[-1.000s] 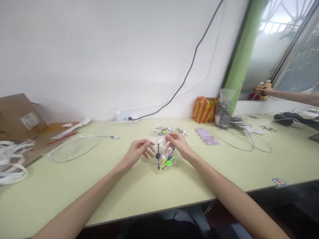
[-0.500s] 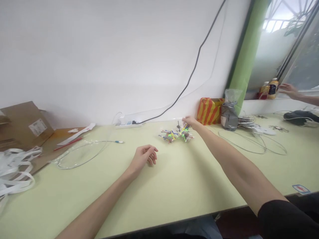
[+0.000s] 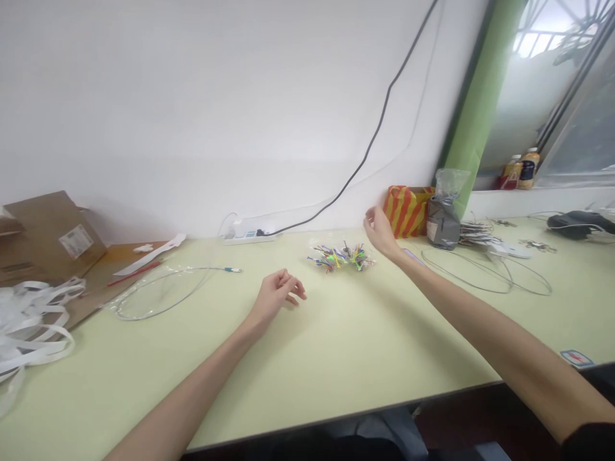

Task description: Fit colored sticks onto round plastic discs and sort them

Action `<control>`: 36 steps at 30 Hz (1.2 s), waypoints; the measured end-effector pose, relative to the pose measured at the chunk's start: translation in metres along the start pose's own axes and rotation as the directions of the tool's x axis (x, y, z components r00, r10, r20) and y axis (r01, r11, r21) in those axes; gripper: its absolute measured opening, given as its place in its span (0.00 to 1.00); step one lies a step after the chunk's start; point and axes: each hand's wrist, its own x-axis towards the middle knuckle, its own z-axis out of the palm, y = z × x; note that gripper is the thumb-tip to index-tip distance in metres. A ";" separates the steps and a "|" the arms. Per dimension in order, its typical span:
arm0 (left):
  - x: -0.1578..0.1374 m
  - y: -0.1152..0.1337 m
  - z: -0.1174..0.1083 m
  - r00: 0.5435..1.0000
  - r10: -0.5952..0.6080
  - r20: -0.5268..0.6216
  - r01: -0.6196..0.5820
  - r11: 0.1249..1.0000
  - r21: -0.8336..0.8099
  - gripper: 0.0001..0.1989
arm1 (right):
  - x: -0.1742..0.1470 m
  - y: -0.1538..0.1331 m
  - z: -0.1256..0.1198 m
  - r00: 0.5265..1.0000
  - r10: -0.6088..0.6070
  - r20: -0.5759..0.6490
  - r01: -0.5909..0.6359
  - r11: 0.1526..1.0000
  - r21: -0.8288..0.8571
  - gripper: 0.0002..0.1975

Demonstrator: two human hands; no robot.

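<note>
Towards the back of the table lies a cluster of small, thin, multicoloured pieces [image 3: 342, 257], apparently in clear plastic; their kind is too small to tell. My right hand [image 3: 380, 232] hovers just right of and above this cluster, apart from it, with loosely bent fingers and nothing visible in them. Nearer to me, left of the cluster, my left hand [image 3: 278, 293] is held just over the table [image 3: 307, 358]. Its fingers are relaxed and slightly apart, and it holds nothing.
A striped red-and-yellow bag [image 3: 408, 211] and a grey pouch [image 3: 442, 221] stand beyond my right hand. A power strip [image 3: 250, 234] sits against the wall. Left are a coiled cable [image 3: 163, 314], cardboard box [image 3: 52, 240] and white strips [image 3: 33, 326]. Bottles [image 3: 528, 168] stand by the window.
My right hand has let go of the colourful cluster and moved slightly right and up. My left hand stays nearly still. Another person's hand by the bottles has left the view.
</note>
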 end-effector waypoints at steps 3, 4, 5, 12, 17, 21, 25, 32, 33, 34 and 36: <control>0.002 -0.002 -0.003 0.998 0.049 -0.027 -0.047 0.997 0.058 0.18 | -0.047 -0.029 -0.009 0.957 -0.290 0.014 0.290 0.956 -0.034 0.04; 0.003 -0.004 -0.004 0.998 0.053 -0.038 -0.049 0.995 0.087 0.17 | -0.062 -0.037 -0.008 0.936 -0.351 0.029 0.352 0.933 -0.074 0.04; 0.005 -0.006 -0.006 0.997 0.054 -0.059 -0.047 0.992 0.116 0.15 | -0.076 -0.044 -0.006 0.928 -0.372 0.032 0.374 0.923 -0.093 0.07; 0.019 -0.013 -0.029 0.975 0.085 -0.204 -0.049 0.984 0.173 0.12 | -0.118 -0.052 0.019 0.933 -0.281 0.224 0.259 0.958 0.121 0.13; 0.024 -0.015 -0.049 0.968 0.051 -0.246 -0.016 0.990 0.139 0.12 | -0.125 -0.050 0.021 0.874 -0.262 0.410 0.204 0.962 0.180 0.13; 0.028 -0.022 -0.057 0.973 -0.010 -0.231 0.041 0.990 0.131 0.14 | -0.123 -0.048 0.020 0.887 -0.204 0.415 0.136 0.973 0.187 0.13; 0.032 -0.027 -0.062 0.976 -0.060 -0.212 0.092 0.985 0.148 0.16 | -0.121 -0.043 0.019 0.913 -0.084 0.399 -0.001 0.978 0.207 0.13; 0.037 -0.033 -0.068 0.974 -0.016 -0.225 0.074 0.965 0.253 0.19 | -0.118 -0.031 0.025 0.919 0.174 0.353 -0.297 0.895 0.333 0.19; 0.038 -0.034 -0.068 0.976 0.000 -0.217 0.062 0.958 0.279 0.18 | -0.117 -0.030 0.025 0.918 0.191 0.348 -0.316 0.883 0.347 0.20; 0.038 -0.035 -0.069 0.979 0.021 -0.204 0.044 0.950 0.309 0.17 | -0.116 -0.028 0.026 0.917 0.204 0.343 -0.328 0.874 0.357 0.21; 0.039 -0.038 -0.068 0.985 0.069 -0.157 -0.003 0.925 0.381 0.15 | -0.115 -0.025 0.026 0.918 0.219 0.331 -0.339 0.866 0.366 0.21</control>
